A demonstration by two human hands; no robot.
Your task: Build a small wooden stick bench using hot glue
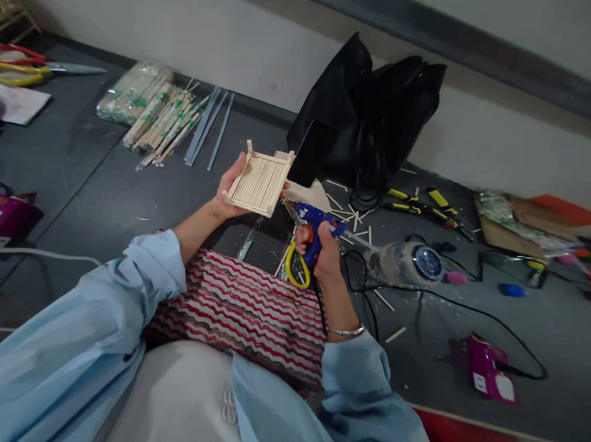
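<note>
My left hand (228,193) grips a small tray-like frame of pale wooden sticks (259,182), held up over the table with short uprights at its far corners. Wrapped around the handle of a blue glue gun (311,219) is my right hand (327,253), its index finger near the orange trigger. The gun's nozzle points left, close to the frame's right side but apart from it. A glue stick (362,240) juts from the gun's back. Yellow-handled scissors (297,274) lie just below the gun, partly hidden by it.
Bundled wooden sticks (166,120) and grey strips (205,129) lie at the back left. A black bag (367,112) and a phone (312,152) stand behind my hands. A plastic bottle (403,262), pliers (426,209), cables and a purple box (491,370) occupy the right.
</note>
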